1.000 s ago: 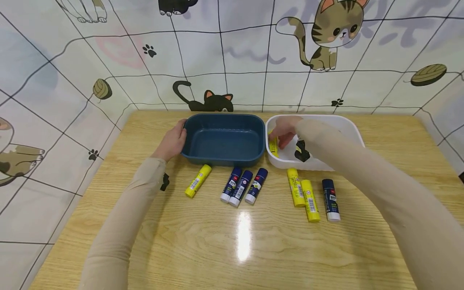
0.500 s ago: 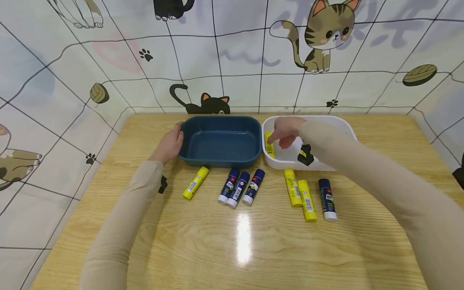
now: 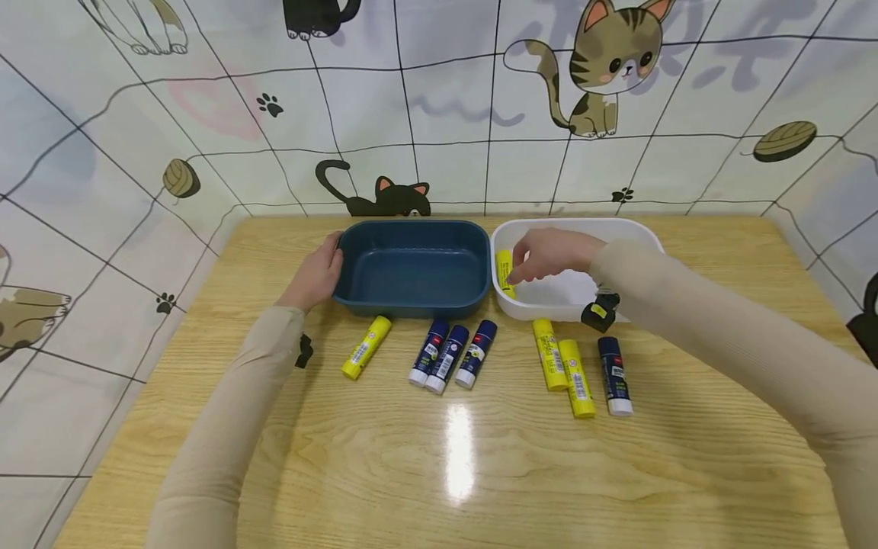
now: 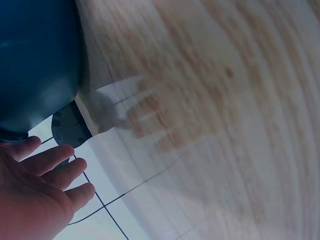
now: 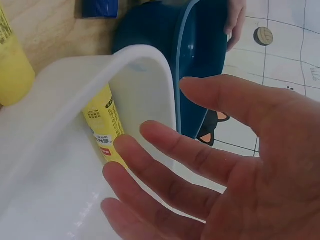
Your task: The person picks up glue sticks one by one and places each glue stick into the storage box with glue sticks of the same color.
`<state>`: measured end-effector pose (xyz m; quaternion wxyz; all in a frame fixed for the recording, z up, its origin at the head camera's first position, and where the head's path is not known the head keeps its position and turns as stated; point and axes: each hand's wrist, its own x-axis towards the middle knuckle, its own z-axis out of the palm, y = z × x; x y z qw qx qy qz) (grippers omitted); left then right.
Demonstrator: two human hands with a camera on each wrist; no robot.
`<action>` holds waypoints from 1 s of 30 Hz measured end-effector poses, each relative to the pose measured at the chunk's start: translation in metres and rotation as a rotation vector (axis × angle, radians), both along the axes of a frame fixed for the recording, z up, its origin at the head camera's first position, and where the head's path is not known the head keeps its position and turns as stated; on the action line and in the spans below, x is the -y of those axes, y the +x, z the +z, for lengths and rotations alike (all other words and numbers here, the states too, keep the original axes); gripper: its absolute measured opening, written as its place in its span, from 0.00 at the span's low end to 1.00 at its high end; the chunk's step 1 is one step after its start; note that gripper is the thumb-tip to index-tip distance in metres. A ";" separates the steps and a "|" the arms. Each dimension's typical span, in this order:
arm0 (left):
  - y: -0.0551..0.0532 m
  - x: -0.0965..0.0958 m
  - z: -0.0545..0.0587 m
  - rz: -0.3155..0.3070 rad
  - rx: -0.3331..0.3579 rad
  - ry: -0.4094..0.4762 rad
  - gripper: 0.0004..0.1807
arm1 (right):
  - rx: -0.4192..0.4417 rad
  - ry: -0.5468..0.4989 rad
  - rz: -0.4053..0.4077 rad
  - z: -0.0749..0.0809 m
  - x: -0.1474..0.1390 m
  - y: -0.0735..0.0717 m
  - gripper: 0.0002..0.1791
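My left hand (image 3: 315, 273) rests against the left end of the dark blue bin (image 3: 418, 305), fingers straight in the left wrist view. Over the white bin (image 3: 511, 308) hovers my right hand (image 3: 552, 254), its fingers loosely spread and holding nothing in the right wrist view. Just past those fingertips, a yellow glue stick (image 5: 102, 125) lies inside the white bin along its left wall. No items show inside the blue bin.
On the table, a yellow glue stick (image 3: 366, 348) and several navy glue sticks (image 3: 447, 358) lie before the blue bin. Before the white bin are two yellow glue sticks (image 3: 578, 379) and a navy one (image 3: 615, 377). A cat-print cloth (image 3: 453, 99) hangs behind.
My right hand has let go of the yellow glue stick in the white bin and drawn back slightly to the right. The left hand stays at the blue bin.
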<state>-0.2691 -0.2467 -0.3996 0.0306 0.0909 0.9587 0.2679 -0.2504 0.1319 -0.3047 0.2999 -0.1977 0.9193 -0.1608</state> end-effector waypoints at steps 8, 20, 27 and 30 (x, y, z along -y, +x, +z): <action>0.001 0.000 0.001 0.004 0.001 0.010 0.26 | -0.052 -0.068 0.034 0.007 -0.009 0.020 0.12; 0.002 0.000 0.002 0.009 0.000 0.026 0.26 | -0.060 -0.103 0.071 0.006 -0.037 0.050 0.09; 0.002 -0.001 0.003 0.006 -0.008 0.031 0.26 | -0.082 -0.151 0.085 -0.001 -0.051 0.070 0.04; 0.002 -0.001 0.002 0.008 -0.005 0.029 0.26 | -0.109 -0.173 0.108 -0.006 -0.057 0.076 0.04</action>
